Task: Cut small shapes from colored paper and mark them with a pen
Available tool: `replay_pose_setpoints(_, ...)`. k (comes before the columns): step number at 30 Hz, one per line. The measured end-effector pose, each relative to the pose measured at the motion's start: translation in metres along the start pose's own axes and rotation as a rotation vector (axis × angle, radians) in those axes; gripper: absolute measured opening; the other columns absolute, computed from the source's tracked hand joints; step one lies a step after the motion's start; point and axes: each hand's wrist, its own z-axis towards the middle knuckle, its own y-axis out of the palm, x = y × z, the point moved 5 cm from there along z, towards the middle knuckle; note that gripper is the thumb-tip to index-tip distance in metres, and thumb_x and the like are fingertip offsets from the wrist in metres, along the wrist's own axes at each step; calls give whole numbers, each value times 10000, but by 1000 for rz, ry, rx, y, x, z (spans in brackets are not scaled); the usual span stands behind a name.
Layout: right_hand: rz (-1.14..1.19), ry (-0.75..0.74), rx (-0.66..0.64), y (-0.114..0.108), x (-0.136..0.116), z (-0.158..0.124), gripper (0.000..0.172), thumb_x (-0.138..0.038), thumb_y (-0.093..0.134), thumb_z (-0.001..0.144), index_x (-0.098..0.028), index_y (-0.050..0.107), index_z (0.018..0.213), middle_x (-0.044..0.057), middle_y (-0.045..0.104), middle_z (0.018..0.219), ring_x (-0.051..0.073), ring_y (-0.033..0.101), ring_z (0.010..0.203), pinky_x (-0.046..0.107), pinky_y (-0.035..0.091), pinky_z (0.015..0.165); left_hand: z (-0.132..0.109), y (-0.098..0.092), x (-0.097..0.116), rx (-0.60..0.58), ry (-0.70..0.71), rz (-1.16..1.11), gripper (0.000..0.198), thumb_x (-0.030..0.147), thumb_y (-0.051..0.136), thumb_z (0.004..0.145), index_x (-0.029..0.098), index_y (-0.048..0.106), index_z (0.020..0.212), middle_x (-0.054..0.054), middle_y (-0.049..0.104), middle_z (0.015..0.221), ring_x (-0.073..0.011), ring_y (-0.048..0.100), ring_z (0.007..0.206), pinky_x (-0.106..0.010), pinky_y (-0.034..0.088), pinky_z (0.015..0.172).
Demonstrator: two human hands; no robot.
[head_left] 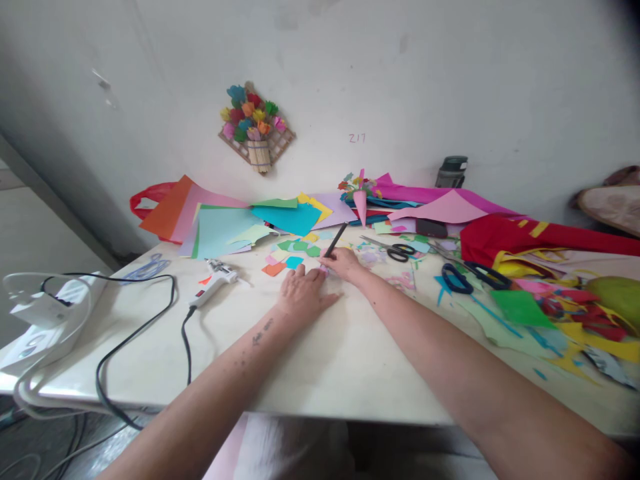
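Note:
My left hand [303,292] lies flat on the table [320,360], fingers stretched out and pressing down beside a small pink paper piece. Just right of it, my right hand [345,261] is closed round a black pencil [335,240] whose tip points down at that paper. Small coloured paper squares [290,257] lie scattered just beyond both hands.
A white glue gun [215,285] with a black cord [140,333] lies left. Coloured paper sheets [235,223] are stacked at the back. Black scissors [400,251] and blue-handled scissors [463,279] lie right, among paper scraps [550,313]. A paper flower basket [256,130] hangs on the wall.

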Motion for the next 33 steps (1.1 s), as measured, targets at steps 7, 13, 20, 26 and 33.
replay_pose_setpoints(7, -11, 0, 10, 0, 0, 0, 266, -410, 587, 773, -206, 708, 892, 38, 714, 836, 165, 641, 815, 235, 439, 730, 1, 1, 0, -4, -11, -1, 510, 563, 395, 832, 263, 487, 1234, -53, 574, 1162, -297, 406, 1120, -411, 338, 890)
replay_pose_setpoints(13, -16, 18, 0, -1, -1, -1, 256, -394, 581, 778, -206, 707, 899, 37, 712, 846, 163, 637, 819, 238, 439, 736, 1, 2, -1, -5, -11, -3, 519, 570, 383, 833, 262, 488, 1238, -50, 572, 1172, -301, 403, 1120, -416, 331, 898)
replay_pose_setpoints(20, 3, 13, 8, -2, -2, -1, 241, -379, 584, 777, -204, 706, 891, 33, 711, 839, 158, 634, 817, 235, 438, 737, 1, 1, 0, -4, -9, -3, 514, 569, 381, 834, 261, 494, 1230, -56, 573, 1166, -296, 411, 1109, -418, 337, 889)
replay_pose_setpoints(26, 15, 26, 4, -3, -3, -3, 221, -357, 589, 775, -203, 703, 886, 32, 709, 839, 157, 634, 816, 231, 440, 735, 1, 1, 0, -13, -9, 0, 525, 574, 374, 833, 262, 492, 1239, -57, 570, 1177, -302, 412, 1105, -419, 337, 883)
replay_pose_setpoints(33, 36, 22, 15, -3, -2, -3, 210, -340, 582, 777, -191, 694, 874, 30, 700, 808, 153, 625, 793, 229, 433, 719, 2, 0, 1, -15, -12, 14, 524, 572, 379, 832, 249, 502, 1226, -51, 580, 1163, -300, 420, 1094, -415, 341, 879)
